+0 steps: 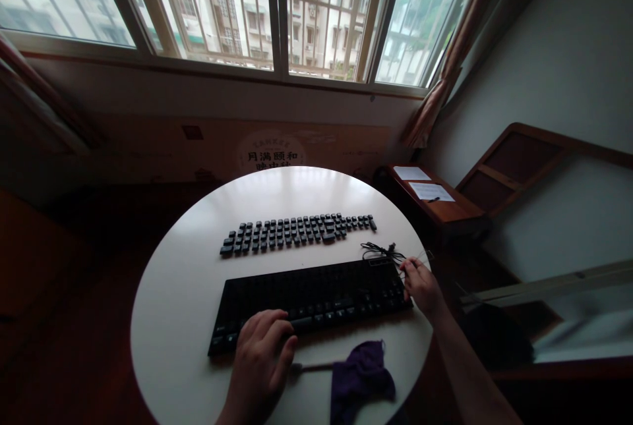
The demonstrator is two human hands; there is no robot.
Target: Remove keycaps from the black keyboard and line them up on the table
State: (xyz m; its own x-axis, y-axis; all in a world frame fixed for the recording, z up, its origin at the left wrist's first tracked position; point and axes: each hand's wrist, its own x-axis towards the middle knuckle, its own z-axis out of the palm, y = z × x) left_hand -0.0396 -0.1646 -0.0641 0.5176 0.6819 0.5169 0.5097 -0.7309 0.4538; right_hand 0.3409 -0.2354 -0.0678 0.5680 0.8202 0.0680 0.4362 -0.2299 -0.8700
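Note:
A black keyboard (316, 293) lies slightly tilted on the round white table; its upper rows look stripped of caps, while keys remain along the front and right side. Resting on its front left edge is my left hand (267, 352), fingers bent over the keys and thumb apart. My right hand (420, 283) is at the keyboard's right end, thumb and fingers pinched on a thin wire keycap puller (426, 255). Behind the keyboard, loose black keycaps (297, 232) stand in rows laid out like a keyboard. The bundled black cable (383, 252) sits by the keyboard's back right corner.
On the round table (173, 300), a purple cloth (363, 379) and a brush-like tool with a thin handle (316, 367) lie at the front. A wooden side table (462, 211) with papers (431, 192) and a pen stands at right, below the barred window (277, 16).

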